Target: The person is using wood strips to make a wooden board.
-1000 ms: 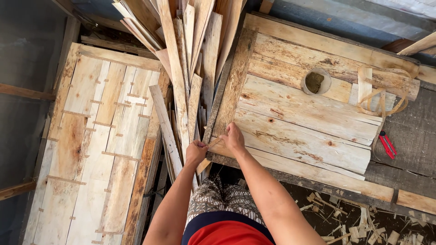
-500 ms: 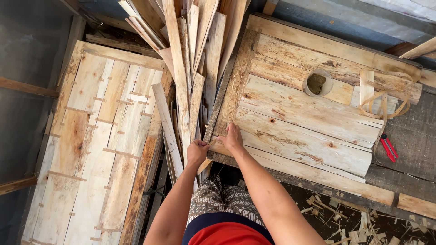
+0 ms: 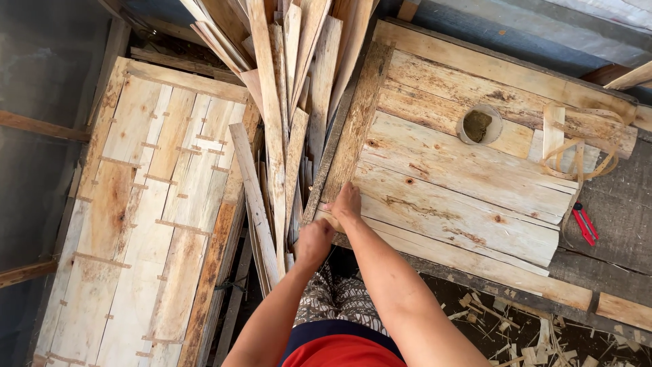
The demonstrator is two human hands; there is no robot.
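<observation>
My left hand is closed around the lower end of a thin wooden slat in the leaning bundle of slats between the two panels. My right hand rests flat, fingers together, on the near left corner of the plank worktop, beside its dark left edge board. Both forearms reach up from the bottom of the view.
A joined panel of pale boards lies on the left. On the worktop sit a small round cup, a loop of strapping and a short wood block. A red cutter lies at right. Wood scraps litter the floor.
Both hands stay where they were, at the worktop's corner and on the slat. Only the view has shifted slightly.
</observation>
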